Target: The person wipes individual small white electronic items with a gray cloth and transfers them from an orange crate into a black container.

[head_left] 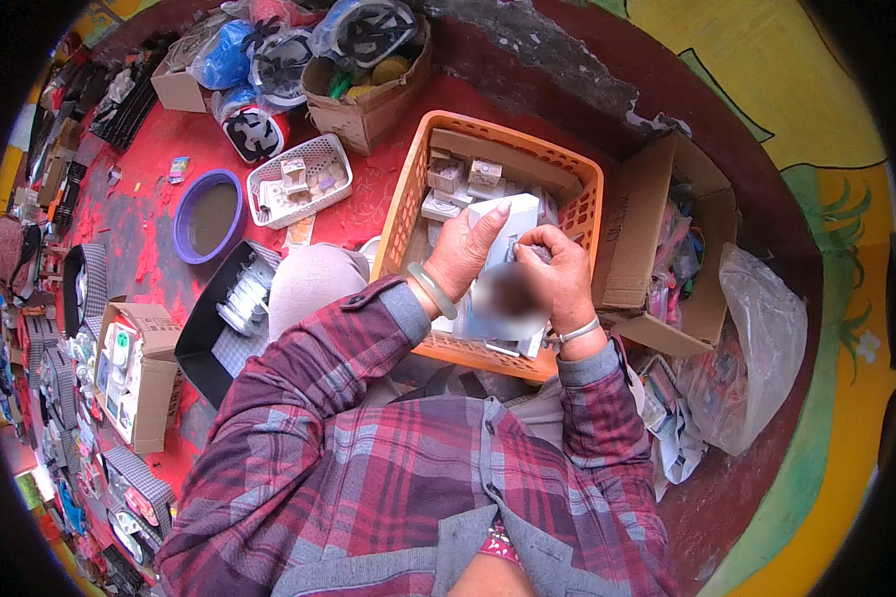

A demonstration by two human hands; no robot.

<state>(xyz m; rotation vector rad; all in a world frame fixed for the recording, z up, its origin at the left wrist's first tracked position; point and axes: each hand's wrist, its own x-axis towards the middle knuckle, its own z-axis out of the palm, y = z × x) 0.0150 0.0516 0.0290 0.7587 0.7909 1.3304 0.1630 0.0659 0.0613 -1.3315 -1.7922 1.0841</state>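
Over an orange basket (393,214) with perforated sides, a person in a plaid shirt (358,463) works with 2 bare hands close together. Between them, above the basket's contents, is a flat white box (516,211), tilted. The left hand (460,254) grasps the box from its left side, thumb stretched upward along it, and a pale green bangle (432,290) circles that wrist. The right hand (556,271) is at the box's other side with its fingers bent inward; I cannot tell whether they pinch anything, as a blurred patch covers the area just beside them. A silver bangle (578,330) sits on the right wrist. Inside the basket lie small white cartons (485,173). Just right of it stands an open cardboard box (635,234) holding plastic-wrapped items, with a clear plastic bag (764,338) beside that. To the left, on the red floor (149,214), are a small white basket (314,202) of little pieces, a purple basin (180,229) and a black tray (199,343) with white spools (246,298) in it.
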